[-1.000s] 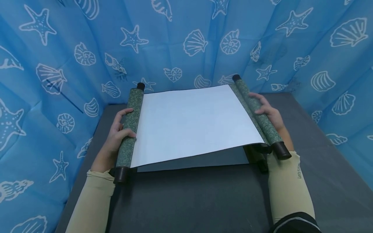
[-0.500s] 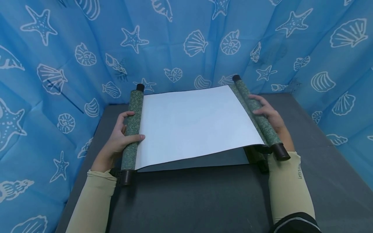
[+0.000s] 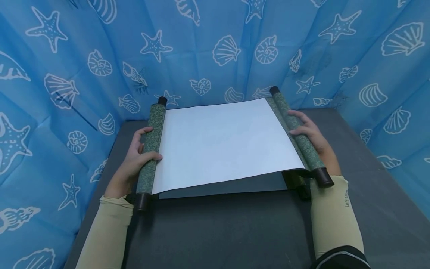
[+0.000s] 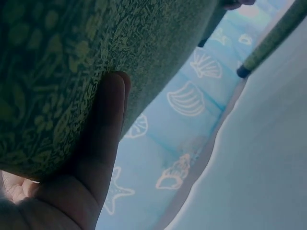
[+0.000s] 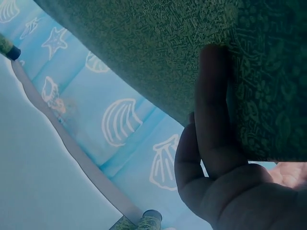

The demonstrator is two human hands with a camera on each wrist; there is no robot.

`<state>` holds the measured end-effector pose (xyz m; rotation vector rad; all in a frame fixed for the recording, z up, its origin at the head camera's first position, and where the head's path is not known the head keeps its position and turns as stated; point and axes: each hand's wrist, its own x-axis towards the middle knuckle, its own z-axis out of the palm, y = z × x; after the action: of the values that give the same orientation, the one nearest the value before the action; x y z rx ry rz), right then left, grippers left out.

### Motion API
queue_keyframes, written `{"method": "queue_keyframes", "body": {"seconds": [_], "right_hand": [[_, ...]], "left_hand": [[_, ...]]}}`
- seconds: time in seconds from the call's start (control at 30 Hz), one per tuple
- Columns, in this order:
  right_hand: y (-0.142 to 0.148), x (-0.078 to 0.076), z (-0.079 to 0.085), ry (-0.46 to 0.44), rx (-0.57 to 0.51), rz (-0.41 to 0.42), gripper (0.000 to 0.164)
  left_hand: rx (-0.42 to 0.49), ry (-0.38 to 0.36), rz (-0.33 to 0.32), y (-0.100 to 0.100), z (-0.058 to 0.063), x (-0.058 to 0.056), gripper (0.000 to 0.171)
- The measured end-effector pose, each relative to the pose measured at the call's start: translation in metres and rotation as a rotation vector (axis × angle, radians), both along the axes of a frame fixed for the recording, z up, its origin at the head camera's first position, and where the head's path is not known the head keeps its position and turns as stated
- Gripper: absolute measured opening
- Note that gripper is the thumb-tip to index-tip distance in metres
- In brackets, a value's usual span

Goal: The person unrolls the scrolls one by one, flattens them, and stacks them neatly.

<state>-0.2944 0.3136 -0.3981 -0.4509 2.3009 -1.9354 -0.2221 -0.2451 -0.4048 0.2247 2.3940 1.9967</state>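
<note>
A scroll with white paper (image 3: 225, 142) is spread between two green patterned rolls with dark end caps, above the dark table. My left hand (image 3: 132, 162) grips the left roll (image 3: 152, 145), thumb across its front onto the paper's edge. My right hand (image 3: 310, 134) grips the right roll (image 3: 297, 129), fingers and thumb on its outer side. The left wrist view has the left thumb (image 4: 110, 105) against green patterned cloth; in the right wrist view, the right hand (image 5: 225, 177) touches similar cloth. The far sides of both grips are partly hidden.
Below the white paper shows a grey sheet (image 3: 221, 186) with another green, dark-capped roll (image 3: 297, 183) at its right end; whether it belongs to the same scroll, I cannot tell. A blue curtain (image 3: 201, 52) with shells and starfish hangs behind the dark grey table (image 3: 221, 231).
The left roll's near end swung slightly right, then partly back left, while the left thumb reached over the paper and drew back a little. The right hand's thumb has shifted slightly left.
</note>
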Motion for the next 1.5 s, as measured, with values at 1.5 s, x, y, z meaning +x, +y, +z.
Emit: {"method": "queue_keyframes", "body": {"seconds": [1.5], "right_hand": [[0.013, 0.001, 0.001, 0.011, -0.069, 0.03, 0.066]], "left_hand": [[0.113, -0.038, -0.08, -0.014, -0.002, -0.002, 0.062]]}}
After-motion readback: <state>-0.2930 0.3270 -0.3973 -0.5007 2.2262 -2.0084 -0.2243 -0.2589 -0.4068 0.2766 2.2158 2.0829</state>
